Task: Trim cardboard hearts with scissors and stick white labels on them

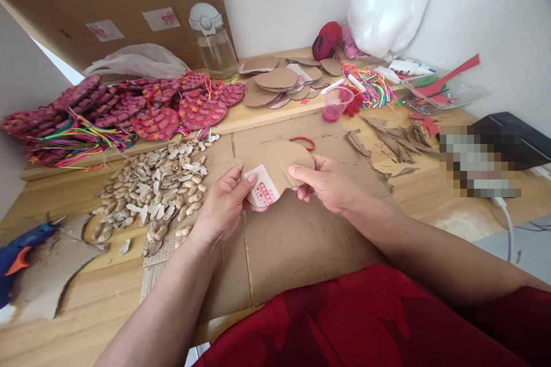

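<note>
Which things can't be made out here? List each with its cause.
- Head view: cardboard piece; its underside faces away.
- Head view: left hand, right hand; some fingers are behind the cardboard piece.
- Head view: object at right; pixelation masks it.
- Head view: blue tool; left edge cuts it off.
- Head view: orange loop; cardboard piece covers part.
</note>
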Motion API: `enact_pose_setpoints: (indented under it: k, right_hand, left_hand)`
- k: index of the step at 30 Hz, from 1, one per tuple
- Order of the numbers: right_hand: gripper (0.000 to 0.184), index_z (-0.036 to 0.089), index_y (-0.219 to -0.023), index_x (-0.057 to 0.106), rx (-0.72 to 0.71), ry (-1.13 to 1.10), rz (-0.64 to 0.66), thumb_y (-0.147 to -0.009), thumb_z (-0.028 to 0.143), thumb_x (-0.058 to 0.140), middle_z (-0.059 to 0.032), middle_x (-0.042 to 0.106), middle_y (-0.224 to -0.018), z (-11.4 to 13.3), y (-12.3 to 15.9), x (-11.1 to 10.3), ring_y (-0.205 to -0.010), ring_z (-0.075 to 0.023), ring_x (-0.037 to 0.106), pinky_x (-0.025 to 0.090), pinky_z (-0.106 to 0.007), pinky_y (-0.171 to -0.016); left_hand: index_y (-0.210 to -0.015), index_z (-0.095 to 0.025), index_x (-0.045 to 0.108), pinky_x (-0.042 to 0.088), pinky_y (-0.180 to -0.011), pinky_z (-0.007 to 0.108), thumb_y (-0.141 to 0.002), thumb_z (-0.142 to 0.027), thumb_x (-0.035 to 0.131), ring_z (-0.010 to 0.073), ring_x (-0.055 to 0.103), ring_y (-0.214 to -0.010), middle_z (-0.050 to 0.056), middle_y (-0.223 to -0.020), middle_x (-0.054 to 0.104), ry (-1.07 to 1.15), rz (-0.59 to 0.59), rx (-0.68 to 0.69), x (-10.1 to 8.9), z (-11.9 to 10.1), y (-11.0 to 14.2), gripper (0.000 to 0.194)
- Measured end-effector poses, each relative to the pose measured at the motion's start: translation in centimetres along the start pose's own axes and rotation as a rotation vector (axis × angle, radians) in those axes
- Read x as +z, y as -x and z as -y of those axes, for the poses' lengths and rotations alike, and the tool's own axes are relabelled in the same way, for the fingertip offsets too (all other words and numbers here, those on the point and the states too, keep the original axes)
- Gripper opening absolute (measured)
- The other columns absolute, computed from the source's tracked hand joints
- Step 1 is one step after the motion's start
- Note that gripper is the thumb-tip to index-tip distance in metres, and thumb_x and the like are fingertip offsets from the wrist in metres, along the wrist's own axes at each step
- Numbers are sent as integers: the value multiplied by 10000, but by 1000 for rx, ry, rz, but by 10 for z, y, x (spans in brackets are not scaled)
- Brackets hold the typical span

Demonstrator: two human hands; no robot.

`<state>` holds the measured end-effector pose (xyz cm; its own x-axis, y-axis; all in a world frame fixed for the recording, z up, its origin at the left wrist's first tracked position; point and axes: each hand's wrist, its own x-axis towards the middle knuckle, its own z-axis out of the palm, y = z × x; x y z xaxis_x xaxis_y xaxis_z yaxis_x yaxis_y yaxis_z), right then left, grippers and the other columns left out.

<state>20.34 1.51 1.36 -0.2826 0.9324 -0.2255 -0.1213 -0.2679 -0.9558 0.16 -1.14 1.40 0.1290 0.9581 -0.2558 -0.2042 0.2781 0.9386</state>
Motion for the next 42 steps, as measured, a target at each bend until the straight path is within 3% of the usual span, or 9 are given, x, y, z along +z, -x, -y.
enact_pose_setpoints:
  k: [6, 21, 36, 42]
  right_hand:
    - [198, 181, -871, 558, -11, 33, 8, -814, 317, 689, 50, 621, -583, 0, 2, 2, -417, -73, 556, 432, -152, -355]
    - [289, 188, -1155, 480, 2, 73, 17, -900, 267, 589, 54, 619, -559, 4, 4, 4, -384, -101, 537, 438, -185, -353]
    - [322, 201, -1112, 492, -13, 14, 34, -857, 319, 648, 52, 641, -554, 1, 3, 4, -379, -96, 542, 435, -171, -349]
    - [331, 152, -876, 628, 158, -123, 96, -735, 398, 798, -4, 682, -630, -2, 4, 5, -452, -94, 600, 475, -172, -385]
  left_hand:
    - [-1299, -188, 575, 612, -525, 266, -891, -370, 658, 128, 636, -669, 51, -961, 694, -58, 25, 37, -1, 5, 0, 455]
    - [-1472, -252, 441, 613, -482, 262, -886, -376, 652, 124, 629, -680, 85, -1161, 663, -98, -33, 45, 5, 4, 3, 636]
    - [-1424, -224, 503, 581, -458, 227, -859, -376, 677, 129, 627, -666, 94, -1163, 677, -99, -49, 49, 7, 2, 4, 611]
    - [-1449, -237, 481, 585, -456, 219, -848, -375, 700, 134, 656, -692, 92, -1182, 672, -91, -65, 85, 7, 4, 4, 655]
